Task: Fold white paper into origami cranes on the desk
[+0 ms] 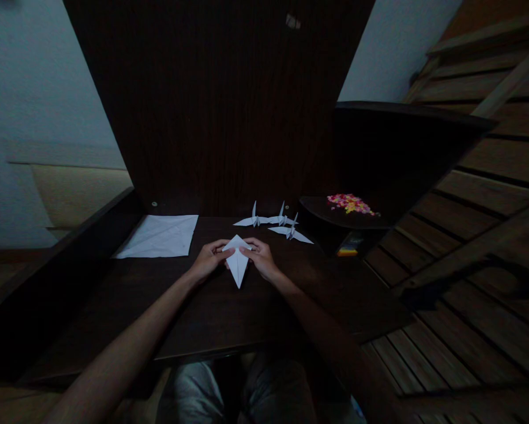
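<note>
A piece of white paper folded into a kite shape [238,268] is held between both hands, its long point toward me. My left hand [210,258] grips its left edge, thumb on top and fingers beneath. On the right edge, my right hand [260,258] pinches it the same way. A crease runs down the middle of the paper. Beyond the hands stand three folded paper cranes: one at the left [255,220], one behind [282,219] and one nearer at the right [292,233]. White sheets of paper [162,237] lie to the left.
A dark wooden desk [193,324] has a tall back panel [220,106] and a raised left side [61,247]. On a small shelf [317,207] at the right lies a pile of pink and yellow bits [351,204]. A slatted wooden structure [476,282] stands at the far right.
</note>
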Demonstrator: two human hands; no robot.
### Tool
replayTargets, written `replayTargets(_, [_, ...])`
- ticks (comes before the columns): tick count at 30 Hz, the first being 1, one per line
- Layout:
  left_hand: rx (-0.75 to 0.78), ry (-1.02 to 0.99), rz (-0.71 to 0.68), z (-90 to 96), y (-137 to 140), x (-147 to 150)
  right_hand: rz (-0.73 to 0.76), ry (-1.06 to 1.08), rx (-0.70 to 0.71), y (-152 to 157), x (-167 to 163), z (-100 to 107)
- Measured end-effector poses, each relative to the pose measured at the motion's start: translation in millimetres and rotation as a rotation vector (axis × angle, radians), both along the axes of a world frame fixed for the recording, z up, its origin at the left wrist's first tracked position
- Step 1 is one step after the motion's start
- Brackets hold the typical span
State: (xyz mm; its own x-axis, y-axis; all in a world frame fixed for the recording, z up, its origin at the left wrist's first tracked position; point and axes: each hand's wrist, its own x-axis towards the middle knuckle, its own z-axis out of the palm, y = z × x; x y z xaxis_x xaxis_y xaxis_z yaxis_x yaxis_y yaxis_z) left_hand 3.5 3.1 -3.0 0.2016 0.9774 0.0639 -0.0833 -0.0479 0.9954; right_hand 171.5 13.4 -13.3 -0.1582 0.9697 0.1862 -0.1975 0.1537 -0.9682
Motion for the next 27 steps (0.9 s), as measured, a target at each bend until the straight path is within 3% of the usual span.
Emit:
replayTargets(12, [0.033,-0.015,0.005,0.7,1.0,-3.3,0.020,0.040,0.009,4.0,2.5,-6.8])
replayTargets(27, [-0.104,-0.135,0.047,7.3,-1.8,0.8,0.069,0.070,-0.096,1.0,3.7,-2.4])
